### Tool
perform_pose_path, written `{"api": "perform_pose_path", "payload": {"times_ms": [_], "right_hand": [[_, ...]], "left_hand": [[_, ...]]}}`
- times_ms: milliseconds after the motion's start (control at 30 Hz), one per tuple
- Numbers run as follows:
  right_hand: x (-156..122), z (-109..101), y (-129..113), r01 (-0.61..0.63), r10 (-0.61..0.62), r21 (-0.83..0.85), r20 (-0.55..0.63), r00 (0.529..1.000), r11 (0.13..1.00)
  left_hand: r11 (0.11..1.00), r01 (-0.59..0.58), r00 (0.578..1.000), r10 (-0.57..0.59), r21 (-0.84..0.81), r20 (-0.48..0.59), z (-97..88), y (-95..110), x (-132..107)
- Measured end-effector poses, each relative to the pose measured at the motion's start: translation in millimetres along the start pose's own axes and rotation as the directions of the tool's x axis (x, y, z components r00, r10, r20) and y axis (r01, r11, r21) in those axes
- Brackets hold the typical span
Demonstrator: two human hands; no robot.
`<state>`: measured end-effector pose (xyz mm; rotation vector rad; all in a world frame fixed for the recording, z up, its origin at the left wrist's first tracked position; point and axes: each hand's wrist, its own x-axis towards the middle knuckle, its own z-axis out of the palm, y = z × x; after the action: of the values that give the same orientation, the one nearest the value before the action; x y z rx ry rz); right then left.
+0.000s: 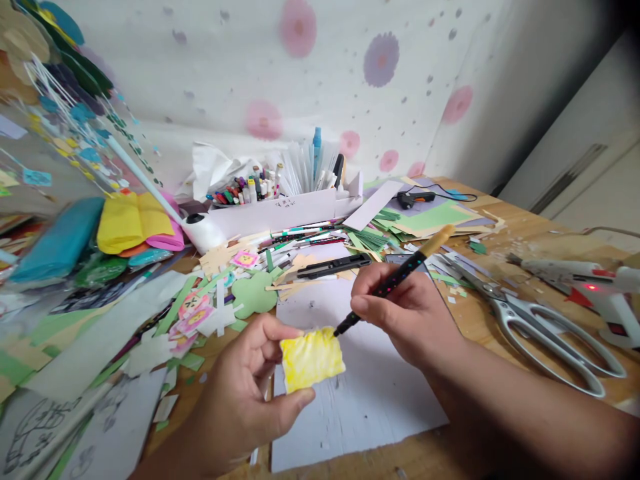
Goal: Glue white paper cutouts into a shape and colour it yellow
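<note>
Between the thumb and fingers of my left hand [255, 383] is a small rectangular piece of paper [314, 360], coloured yellow with paler patches in its middle and uneven edges. My right hand [407, 313] grips a black marker [397, 280] with coloured dots and a yellow-orange end. The marker's dark tip points down at the upper right edge of the yellow paper and appears to touch it. Beneath both hands lies a white board [360, 407] with marks on its surface.
Large silver scissors [537, 333] and a white glue gun [595, 287] with a red light lie to the right. A black utility knife [335, 267] rests behind the board. Paper scraps [195, 320] cover the left side. A white box [280, 210] of markers stands at the back.
</note>
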<state>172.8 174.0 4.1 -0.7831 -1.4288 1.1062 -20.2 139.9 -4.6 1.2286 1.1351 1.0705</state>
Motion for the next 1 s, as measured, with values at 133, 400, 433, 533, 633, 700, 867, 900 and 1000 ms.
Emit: {"api": "perform_pose_path", "payload": {"times_ms": [133,400,433,533,633,700,867,900,1000], "right_hand": [[-1,1,-1,0.038,-0.033,-0.056,0.079,0.996,0.998],[-4,4,-2,0.06,-0.052,-0.119,0.067,0.996,0.991],[-4,5,-2,0.06,-0.052,-0.133,0.06,0.997,0.989],[-5,7,-1,0.053,-0.046,-0.103,0.072,0.996,0.993],[-6,10,-1,0.025,-0.015,-0.081,0.118,0.993,0.996],[-7,12,-1,0.021,-0.012,-0.086,0.101,0.995,0.996],[-4,7,-2,0.053,-0.041,-0.103,0.117,0.992,0.993],[-3,5,-3,0.059,-0.049,-0.113,0.093,0.994,0.992],[2,-4,-4,0.081,-0.086,-0.126,-0.034,0.996,0.989]], "left_hand": [[1.0,-0.007,1.0,0.007,0.009,-0.005,1.7,1,1],[1.0,-0.002,0.999,0.002,0.029,-0.034,4.1,2,1],[1.0,0.001,0.999,0.0,0.03,-0.035,4.2,2,1],[0.999,0.002,0.999,0.001,0.045,-0.049,4.8,2,2],[0.999,-0.002,0.998,0.005,0.053,-0.06,5.7,0,2],[0.999,-0.006,0.998,0.009,0.045,-0.057,6.3,-1,3],[1.0,-0.021,0.998,0.022,0.021,-0.067,6.0,-3,3],[0.999,-0.022,0.997,0.025,0.03,-0.073,5.5,-3,3],[0.996,-0.028,0.994,0.036,0.081,-0.101,3.4,-2,3]]}}
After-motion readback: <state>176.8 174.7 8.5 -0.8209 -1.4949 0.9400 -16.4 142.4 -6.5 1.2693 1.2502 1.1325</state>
